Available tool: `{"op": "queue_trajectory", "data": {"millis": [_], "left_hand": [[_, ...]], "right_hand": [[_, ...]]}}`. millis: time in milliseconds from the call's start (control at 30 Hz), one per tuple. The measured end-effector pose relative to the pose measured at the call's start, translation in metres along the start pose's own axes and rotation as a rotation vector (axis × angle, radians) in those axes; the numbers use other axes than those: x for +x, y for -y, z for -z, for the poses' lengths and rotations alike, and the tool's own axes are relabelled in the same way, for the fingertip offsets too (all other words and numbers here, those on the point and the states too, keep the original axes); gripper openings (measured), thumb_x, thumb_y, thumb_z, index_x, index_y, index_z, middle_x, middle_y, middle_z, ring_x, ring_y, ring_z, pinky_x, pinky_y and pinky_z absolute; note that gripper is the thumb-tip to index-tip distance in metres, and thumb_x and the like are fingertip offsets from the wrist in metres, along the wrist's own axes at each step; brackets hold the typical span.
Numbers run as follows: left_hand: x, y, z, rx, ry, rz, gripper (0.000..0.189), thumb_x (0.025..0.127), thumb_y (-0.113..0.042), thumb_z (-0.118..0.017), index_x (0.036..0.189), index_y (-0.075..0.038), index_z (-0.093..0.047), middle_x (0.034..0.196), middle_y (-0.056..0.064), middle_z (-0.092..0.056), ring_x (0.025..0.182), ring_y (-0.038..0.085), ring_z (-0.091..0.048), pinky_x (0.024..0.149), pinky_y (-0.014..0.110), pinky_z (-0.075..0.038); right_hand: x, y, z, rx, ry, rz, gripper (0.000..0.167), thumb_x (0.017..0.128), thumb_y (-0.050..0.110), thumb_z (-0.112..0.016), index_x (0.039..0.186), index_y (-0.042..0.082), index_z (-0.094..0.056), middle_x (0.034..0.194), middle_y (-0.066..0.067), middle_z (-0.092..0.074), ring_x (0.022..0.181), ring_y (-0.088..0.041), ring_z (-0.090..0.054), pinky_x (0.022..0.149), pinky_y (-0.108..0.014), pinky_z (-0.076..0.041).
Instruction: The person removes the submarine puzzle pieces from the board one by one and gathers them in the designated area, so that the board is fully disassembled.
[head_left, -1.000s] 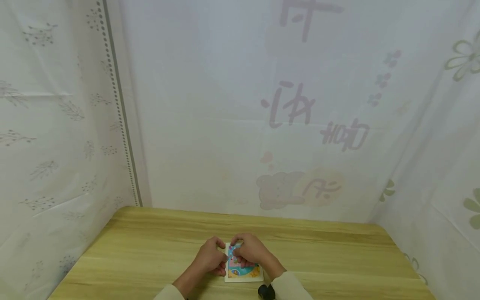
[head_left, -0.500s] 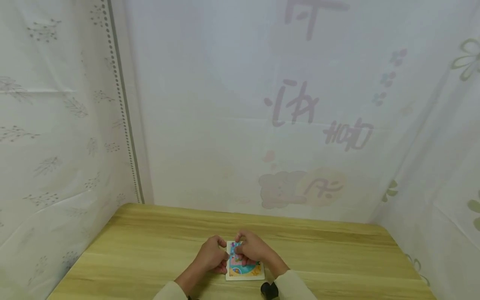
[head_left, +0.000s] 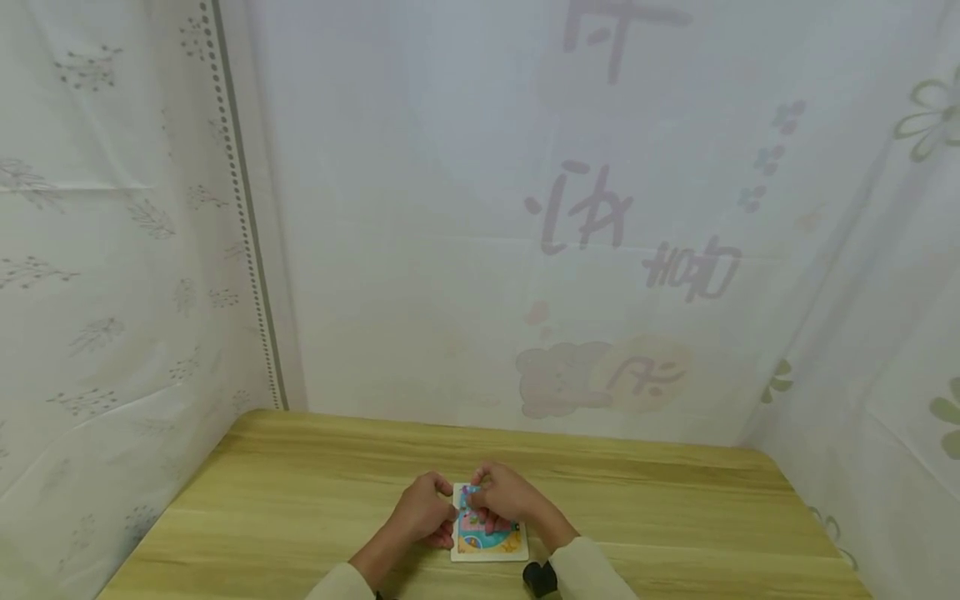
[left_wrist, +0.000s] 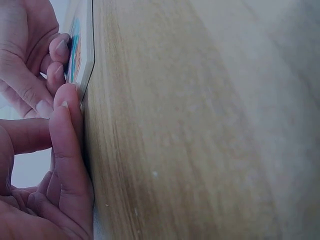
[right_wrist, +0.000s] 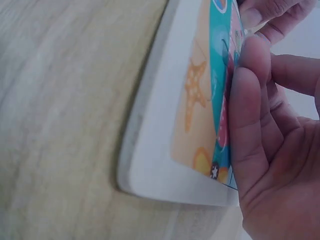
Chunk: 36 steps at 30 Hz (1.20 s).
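Note:
A flat puzzle board (head_left: 504,543) lies on the table, with a white frame and a bright sea picture. An orange starfish (right_wrist: 195,90) shows near one corner in the right wrist view. My left hand (head_left: 422,510) holds the board's left edge, its fingertips right against the frame in the left wrist view. Over the upper part of the picture is my right hand (head_left: 508,497), with fingertips resting on the printed surface. The right fingers (right_wrist: 247,115) cover part of the picture, so whatever lies under them or by the thumb is hidden.
The wood-grain table (head_left: 315,475) reaches back to a pale printed curtain (head_left: 420,250), with more curtain on both sides. A black device (head_left: 538,577) sits at the right wrist, by the cream sleeve (head_left: 588,573).
The right hand has shifted slightly up and right over the picture since a second ago. The left hand stays at the board's edge. The whole view also shifts a little with the head.

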<state>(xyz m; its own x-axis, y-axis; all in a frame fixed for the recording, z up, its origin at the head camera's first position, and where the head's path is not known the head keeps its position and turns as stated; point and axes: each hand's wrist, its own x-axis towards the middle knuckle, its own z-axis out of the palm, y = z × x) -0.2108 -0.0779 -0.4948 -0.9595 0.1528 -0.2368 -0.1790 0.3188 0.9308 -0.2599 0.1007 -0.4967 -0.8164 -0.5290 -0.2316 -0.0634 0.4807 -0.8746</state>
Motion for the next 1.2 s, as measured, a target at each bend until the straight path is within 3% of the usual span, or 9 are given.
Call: {"op": "queue_trajectory", "data": {"millis": [367, 500, 767, 1000, 1200], "left_hand": [[-0.002, 0.001, 0.001, 0.046, 0.004, -0.016, 0.032, 0.079, 0.004, -0.065, 0.106, 0.006, -0.05, 0.06, 0.012, -0.064, 0.043, 0.014, -0.061, 0.046, 0.029, -0.057], [0.0, 0.001, -0.001, 0.054, -0.01, -0.012, 0.032, 0.078, 0.005, -0.067, 0.106, 0.005, -0.05, 0.06, 0.011, -0.063, 0.043, 0.013, -0.06, 0.045, 0.028, -0.056], [-0.002, 0.001, -0.001, 0.05, -0.019, 0.001, 0.032, 0.078, 0.006, -0.068, 0.106, 0.005, -0.051, 0.06, 0.012, -0.061, 0.041, 0.013, -0.059, 0.043, 0.028, -0.055], [-0.002, 0.0, -0.001, 0.046, -0.005, -0.003, 0.032, 0.079, 0.005, -0.067, 0.107, 0.005, -0.052, 0.06, 0.012, -0.062, 0.042, 0.014, -0.06, 0.043, 0.028, -0.055], [-0.002, -0.001, -0.001, 0.041, -0.006, -0.004, 0.031, 0.079, 0.005, -0.066, 0.105, 0.004, -0.051, 0.06, 0.012, -0.062, 0.042, 0.014, -0.061, 0.043, 0.028, -0.055]], "right_hand": [[-0.001, 0.001, 0.0, -0.012, -0.002, 0.012, 0.013, 0.094, 0.017, -0.061, 0.098, 0.006, -0.053, 0.059, -0.004, -0.058, 0.041, -0.012, -0.051, 0.039, -0.021, -0.046], [-0.002, 0.002, 0.009, 0.048, 0.003, 0.012, 0.016, 0.097, 0.018, -0.057, 0.095, 0.002, -0.057, 0.058, -0.004, -0.058, 0.041, -0.012, -0.05, 0.038, -0.021, -0.046], [-0.003, -0.017, 0.045, 0.11, -0.129, -0.034, 0.023, 0.095, 0.011, -0.056, 0.08, -0.006, -0.061, 0.055, 0.0, -0.054, 0.041, -0.008, -0.05, 0.04, -0.021, -0.046], [-0.013, -0.024, 0.087, 0.024, -0.199, -0.137, 0.021, 0.091, 0.006, -0.055, 0.076, -0.007, -0.062, 0.053, -0.001, -0.055, 0.042, -0.009, -0.052, 0.042, -0.021, -0.049], [-0.02, -0.032, 0.109, -0.003, -0.219, -0.196, 0.02, 0.09, 0.005, -0.056, 0.074, -0.005, -0.062, 0.053, -0.003, -0.055, 0.041, -0.01, -0.052, 0.042, -0.022, -0.049]]}}
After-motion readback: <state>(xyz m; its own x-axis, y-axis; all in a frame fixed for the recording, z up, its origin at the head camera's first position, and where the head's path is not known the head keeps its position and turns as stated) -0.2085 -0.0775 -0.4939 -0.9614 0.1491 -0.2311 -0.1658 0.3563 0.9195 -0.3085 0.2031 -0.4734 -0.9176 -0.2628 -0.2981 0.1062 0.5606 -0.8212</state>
